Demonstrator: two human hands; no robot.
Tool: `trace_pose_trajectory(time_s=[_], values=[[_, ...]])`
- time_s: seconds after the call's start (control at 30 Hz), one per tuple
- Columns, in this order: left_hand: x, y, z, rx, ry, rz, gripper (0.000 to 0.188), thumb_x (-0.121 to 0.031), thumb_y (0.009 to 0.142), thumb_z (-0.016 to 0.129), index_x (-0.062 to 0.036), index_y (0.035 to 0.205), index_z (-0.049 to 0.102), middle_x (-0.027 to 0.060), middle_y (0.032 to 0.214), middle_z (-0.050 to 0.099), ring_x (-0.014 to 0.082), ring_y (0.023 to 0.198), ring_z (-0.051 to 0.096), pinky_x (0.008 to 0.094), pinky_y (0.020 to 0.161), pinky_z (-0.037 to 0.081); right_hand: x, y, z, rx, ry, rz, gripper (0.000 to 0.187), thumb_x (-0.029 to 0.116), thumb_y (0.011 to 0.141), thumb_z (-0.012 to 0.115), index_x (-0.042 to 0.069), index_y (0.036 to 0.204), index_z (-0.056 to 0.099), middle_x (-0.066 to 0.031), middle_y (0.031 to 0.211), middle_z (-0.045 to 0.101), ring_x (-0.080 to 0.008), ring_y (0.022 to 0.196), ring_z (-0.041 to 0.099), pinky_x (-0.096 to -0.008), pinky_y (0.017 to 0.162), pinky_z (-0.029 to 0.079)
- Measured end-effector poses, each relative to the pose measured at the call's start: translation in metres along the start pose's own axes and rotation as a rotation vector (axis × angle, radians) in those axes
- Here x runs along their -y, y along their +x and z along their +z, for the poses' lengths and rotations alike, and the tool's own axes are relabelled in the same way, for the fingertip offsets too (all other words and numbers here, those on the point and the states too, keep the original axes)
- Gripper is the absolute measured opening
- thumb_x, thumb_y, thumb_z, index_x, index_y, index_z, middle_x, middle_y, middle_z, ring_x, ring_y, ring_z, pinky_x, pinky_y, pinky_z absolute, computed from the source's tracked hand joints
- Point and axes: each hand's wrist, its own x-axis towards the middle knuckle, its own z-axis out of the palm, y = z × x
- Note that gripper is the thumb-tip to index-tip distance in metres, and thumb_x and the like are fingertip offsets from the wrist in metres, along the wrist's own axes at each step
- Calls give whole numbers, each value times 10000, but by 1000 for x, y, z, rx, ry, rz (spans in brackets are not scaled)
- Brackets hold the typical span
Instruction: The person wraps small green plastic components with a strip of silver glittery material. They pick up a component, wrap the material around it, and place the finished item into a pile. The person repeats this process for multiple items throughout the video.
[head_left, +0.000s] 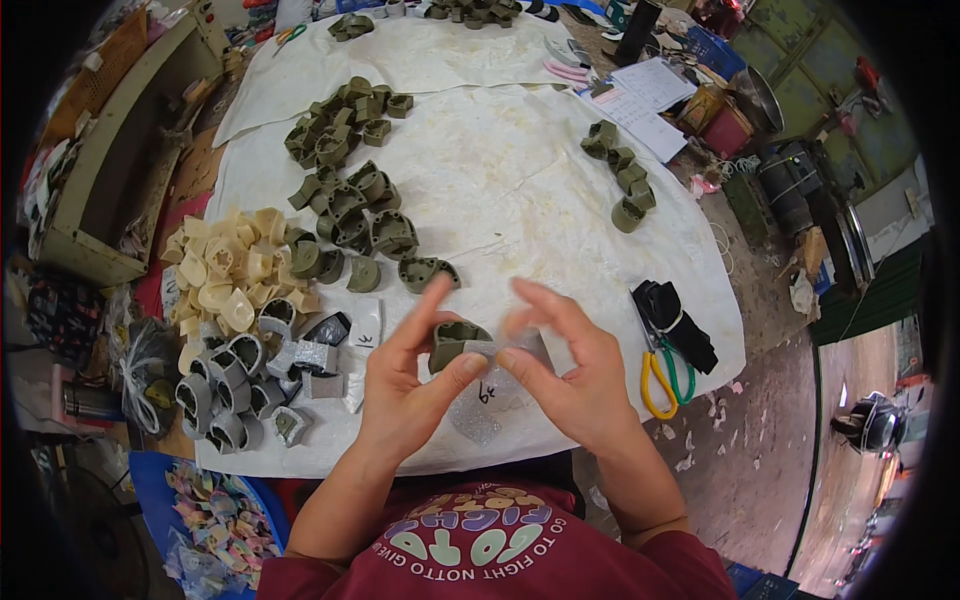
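In my left hand [405, 370] is an olive-green plastic shoe heel [458, 335], gripped between thumb and fingers with its hollow side up. A silver glitter strip [478, 347] lies against the heel's near side. My right hand [570, 375] pinches the strip's right part; its thumb presses near the left thumb, and its raised fingers are blurred. Under the hands hangs or lies a glittery silver piece [475, 420] with a dark handwritten mark; I cannot tell whether it joins the strip. Just beyond my left fingertips sits another green heel [425, 272].
Green heels [345, 125] cover the cloth's far left, with a row [622, 175] at far right. Cream heels [230, 265] and silver-covered heels [225, 385] pile up at left. Scissors [660, 385] and black cloth [678, 325] lie at right. A blue scrap bin [150, 480] stands lower left.
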Motion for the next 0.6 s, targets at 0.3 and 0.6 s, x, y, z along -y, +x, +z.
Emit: trace_pose_trajectory(time_s=[0.3, 0.6], values=[[13, -3, 16, 1, 364, 310, 875, -4, 704, 773, -36, 1447, 311, 180, 1249, 593, 243, 1265, 481, 379, 1087, 292, -51, -50, 27, 64, 1046, 356, 540, 336, 853, 688, 39, 1278, 537, -116, 1308, 521, -235, 1211, 488, -426, 1005, 401], [-3, -14, 21, 104, 453, 270, 877, -190, 698, 813, -35, 1424, 347, 161, 1237, 612, 250, 1273, 488, 509, 1137, 43, -63, -31, 13, -26, 1309, 367, 200, 98, 865, 672, 38, 1055, 673, -63, 1130, 634, -146, 1001, 598, -326, 903, 477]])
